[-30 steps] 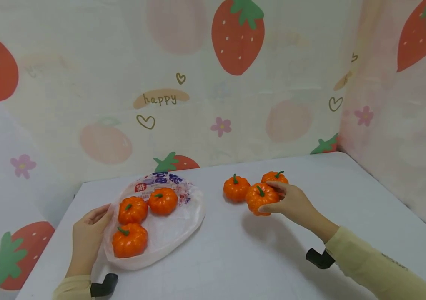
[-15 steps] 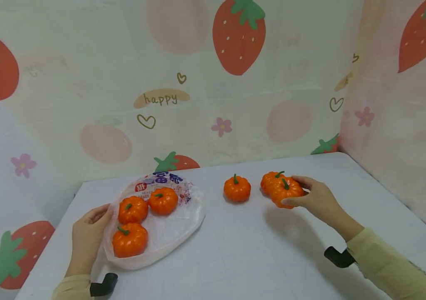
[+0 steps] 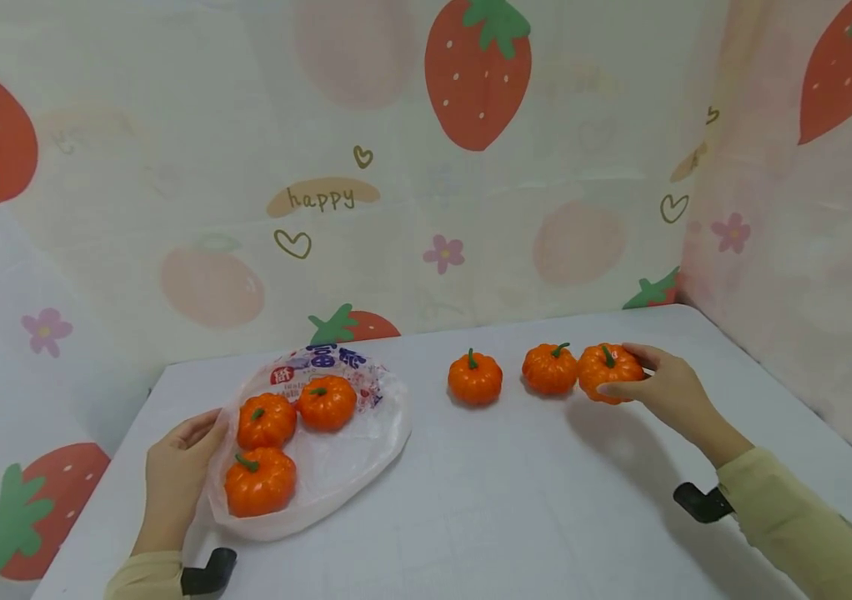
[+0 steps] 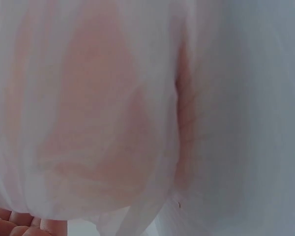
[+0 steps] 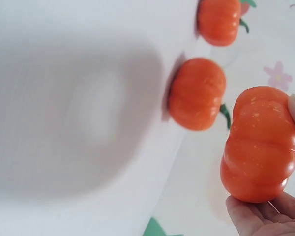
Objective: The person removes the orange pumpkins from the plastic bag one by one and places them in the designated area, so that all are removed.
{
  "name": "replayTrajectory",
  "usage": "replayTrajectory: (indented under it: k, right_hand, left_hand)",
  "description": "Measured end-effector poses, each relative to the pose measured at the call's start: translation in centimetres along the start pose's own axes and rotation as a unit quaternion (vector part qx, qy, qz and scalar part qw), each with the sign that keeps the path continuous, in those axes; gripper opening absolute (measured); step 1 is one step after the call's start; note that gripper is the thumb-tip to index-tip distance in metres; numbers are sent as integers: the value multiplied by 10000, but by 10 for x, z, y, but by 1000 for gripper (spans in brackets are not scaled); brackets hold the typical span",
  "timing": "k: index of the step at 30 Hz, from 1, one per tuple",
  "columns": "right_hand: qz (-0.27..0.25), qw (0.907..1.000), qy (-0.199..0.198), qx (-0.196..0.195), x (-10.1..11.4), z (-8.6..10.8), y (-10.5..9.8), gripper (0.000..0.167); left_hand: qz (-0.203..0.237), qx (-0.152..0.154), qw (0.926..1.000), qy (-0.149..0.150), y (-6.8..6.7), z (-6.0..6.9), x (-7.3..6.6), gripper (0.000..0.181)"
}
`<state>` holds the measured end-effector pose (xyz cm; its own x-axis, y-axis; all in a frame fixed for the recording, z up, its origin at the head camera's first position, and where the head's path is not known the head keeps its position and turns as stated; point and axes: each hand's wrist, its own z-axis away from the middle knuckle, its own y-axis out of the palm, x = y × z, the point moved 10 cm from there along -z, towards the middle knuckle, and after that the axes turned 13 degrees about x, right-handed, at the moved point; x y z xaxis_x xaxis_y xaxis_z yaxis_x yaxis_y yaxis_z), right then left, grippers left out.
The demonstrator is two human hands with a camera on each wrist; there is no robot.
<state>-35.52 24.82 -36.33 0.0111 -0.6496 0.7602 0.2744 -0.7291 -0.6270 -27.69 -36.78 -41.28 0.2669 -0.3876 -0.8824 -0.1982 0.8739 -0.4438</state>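
Note:
My right hand (image 3: 669,392) grips a small orange pumpkin (image 3: 609,372) with a green stem, thumb and fingers on opposite sides. The right wrist view shows this pumpkin (image 5: 260,145) held off the table, its shadow apart from it. To its left, another pumpkin (image 3: 549,369) and a further one (image 3: 474,378) sit on the table. My left hand (image 3: 177,475) holds the left edge of a white plastic bag (image 3: 351,475), spread open. Three pumpkins (image 3: 260,482) lie in it. In the left wrist view the bag (image 4: 103,98) covers most of the frame; some fingers (image 4: 19,223) show below.
The white table (image 3: 471,517) runs back to a cloth backdrop (image 3: 396,275) printed with strawberries. A second printed cloth (image 3: 809,275) stands along the right side. Black wrist mounts (image 3: 208,572) sit at both sleeves.
My right hand has carried its pumpkin to the right, past the two standing on the table, uncovering the rear one. The left hand and the bag stay put.

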Motion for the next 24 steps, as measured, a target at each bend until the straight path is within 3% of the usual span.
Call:
replayTrajectory:
  k: [8, 24]
  right_hand:
    - [-64, 9998, 97, -175, -22, -13, -15, 95]
    - [-95, 9972, 686, -294, -62, -50, -28, 94]
  left_hand:
    - [75, 26, 9999, -80, 0, -1, 3, 64]
    - [52, 11, 10000, -71, 0, 1, -2, 62]
